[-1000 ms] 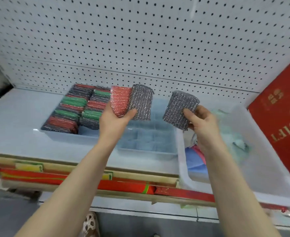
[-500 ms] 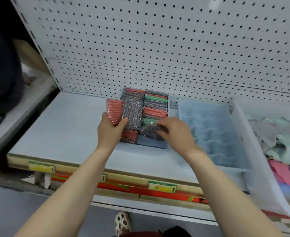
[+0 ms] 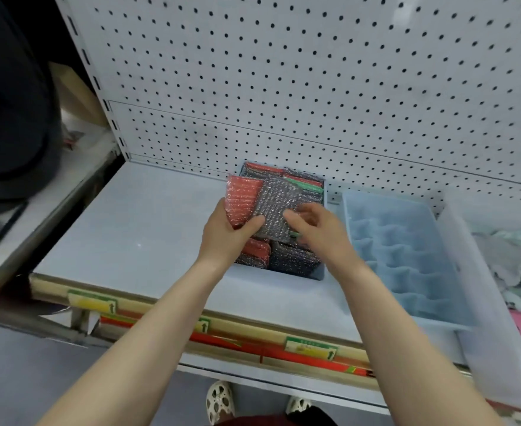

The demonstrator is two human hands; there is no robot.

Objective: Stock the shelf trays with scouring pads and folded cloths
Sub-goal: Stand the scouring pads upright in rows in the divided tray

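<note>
My left hand clamps a red pad and a grey pad above the tray near the shelf's back edge; my right hand's fingers touch the grey pad, slightly apart.

Bright, even – soft blur, edges warped

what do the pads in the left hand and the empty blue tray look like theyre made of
Silver pad: seems a metallic knitted mesh, since it glints in tiny sparkles over a dark ground. Red pad: apparently the same glittery mesh in red, ribbed in rows; whether there is a sponge core is hidden. Divided tray: looks like moulded plastic, pale blue, smooth and slightly translucent. The left hand grips both pads.
</note>
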